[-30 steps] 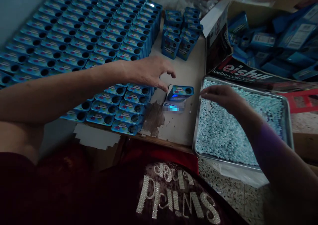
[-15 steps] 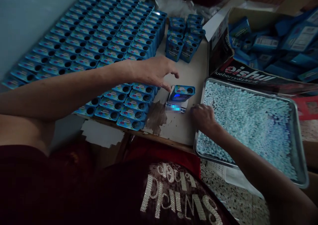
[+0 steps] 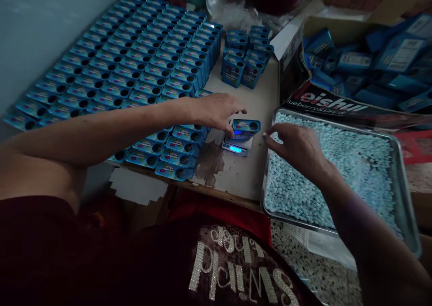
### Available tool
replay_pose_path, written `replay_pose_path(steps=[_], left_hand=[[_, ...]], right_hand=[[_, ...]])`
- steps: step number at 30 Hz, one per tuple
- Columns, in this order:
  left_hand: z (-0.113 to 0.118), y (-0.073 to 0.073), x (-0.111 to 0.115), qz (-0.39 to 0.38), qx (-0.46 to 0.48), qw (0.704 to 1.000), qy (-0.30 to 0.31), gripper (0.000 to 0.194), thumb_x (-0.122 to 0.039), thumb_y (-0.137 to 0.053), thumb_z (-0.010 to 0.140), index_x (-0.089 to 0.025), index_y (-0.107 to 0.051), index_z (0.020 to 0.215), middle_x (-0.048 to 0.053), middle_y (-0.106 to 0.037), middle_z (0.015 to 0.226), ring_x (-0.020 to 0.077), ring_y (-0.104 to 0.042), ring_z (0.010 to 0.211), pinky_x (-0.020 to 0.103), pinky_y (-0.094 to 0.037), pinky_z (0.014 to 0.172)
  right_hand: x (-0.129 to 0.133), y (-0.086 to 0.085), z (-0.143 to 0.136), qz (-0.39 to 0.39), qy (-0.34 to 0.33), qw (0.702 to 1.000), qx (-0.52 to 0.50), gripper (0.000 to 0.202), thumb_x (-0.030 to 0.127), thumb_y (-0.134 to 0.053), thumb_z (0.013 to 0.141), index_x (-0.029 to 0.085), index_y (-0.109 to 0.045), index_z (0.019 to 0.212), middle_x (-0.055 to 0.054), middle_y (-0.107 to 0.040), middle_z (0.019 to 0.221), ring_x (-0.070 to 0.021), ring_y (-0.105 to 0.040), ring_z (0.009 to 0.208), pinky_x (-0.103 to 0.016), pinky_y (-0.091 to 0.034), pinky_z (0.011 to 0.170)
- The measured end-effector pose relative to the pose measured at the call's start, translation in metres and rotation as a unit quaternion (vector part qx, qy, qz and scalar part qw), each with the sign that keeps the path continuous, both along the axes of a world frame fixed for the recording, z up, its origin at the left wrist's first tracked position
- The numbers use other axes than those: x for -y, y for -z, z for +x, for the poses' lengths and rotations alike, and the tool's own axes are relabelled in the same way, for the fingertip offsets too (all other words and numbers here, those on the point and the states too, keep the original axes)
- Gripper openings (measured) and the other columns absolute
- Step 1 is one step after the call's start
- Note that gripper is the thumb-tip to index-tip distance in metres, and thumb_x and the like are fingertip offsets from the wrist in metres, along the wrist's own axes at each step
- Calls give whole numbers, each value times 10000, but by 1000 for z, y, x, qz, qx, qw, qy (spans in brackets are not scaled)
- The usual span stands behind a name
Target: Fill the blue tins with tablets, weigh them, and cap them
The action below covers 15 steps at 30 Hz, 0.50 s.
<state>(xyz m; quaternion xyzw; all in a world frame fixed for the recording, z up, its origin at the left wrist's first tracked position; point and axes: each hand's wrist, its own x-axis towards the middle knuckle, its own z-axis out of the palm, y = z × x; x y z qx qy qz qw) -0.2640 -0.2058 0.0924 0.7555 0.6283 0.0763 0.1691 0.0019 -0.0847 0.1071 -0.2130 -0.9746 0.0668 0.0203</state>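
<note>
At frame centre, one candy box [image 3: 248, 125] on lit scale [image 3: 235, 149] | left hand [image 3: 218, 110] open beside it | right hand [image 3: 299, 148] over tray [image 3: 293, 221], grip unclear | many boxes [image 3: 117, 90] already in rows, left; small group [image 3: 232, 72] upper centre; candies [image 3: 297, 193] cover most of tray

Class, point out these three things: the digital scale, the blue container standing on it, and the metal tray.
Digital scale [image 3: 235, 149]: head view, its lit display.
Blue container [image 3: 247, 125]: head view, its top.
Metal tray [image 3: 406, 198]: head view, its right side wall.

L hand [image 3: 218, 110] palm-down, fingers spread; R hand [image 3: 297, 146] thumb near fingertips.
</note>
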Motion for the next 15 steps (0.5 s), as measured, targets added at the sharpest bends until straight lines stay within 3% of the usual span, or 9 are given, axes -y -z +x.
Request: replay_pose_path(steps=[3, 8, 11, 15], left_hand=[[3, -3, 0, -15, 8, 1000, 4, 722, -612, -772, 928, -245, -667, 1541, 113, -746, 1472, 348, -647, 1387, 406, -469, 1156], [-6, -9, 5, -36, 16, 999, -8, 717, -603, -748, 945, -247, -661, 1561, 108, -702, 1534, 344, -613, 1434, 392, -422, 1197], [-13, -9, 8, -27, 25, 999, -7, 715, -604, -751, 942, -261, -661, 1563, 100, -689, 1546, 341, -605, 1440, 390, -416, 1203], [-15, -12, 10, -31, 27, 999, -12, 749, -583, -783, 928, -202, -664, 1562, 138, -666, 1561, 354, -608, 1423, 394, -436, 1186]], right_hand=[[-3, -19, -23, 43, -55, 998, 6, 240, 266, -639, 1013, 201, -842, 1124, -96, -789, 981, -236, -697, 877, -328, -397, 712], [1, -35, -60, 62, -115, 980, 147, 336, 82, -578, 994, 172, -850, 1170, -129, -752, 1094, -262, -692, 1014, -352, -443, 779], [5, -35, -70, 61, -123, 975, 177, 378, 53, -568, 998, 197, -848, 1207, -122, -751, 1152, -261, -702, 1025, -355, -464, 802], [-13, -25, -62, 30, -118, 986, 117, 322, 165, -584, 1055, 230, -837, 1243, -100, -776, 1159, -259, -719, 1053, -349, -494, 860]])
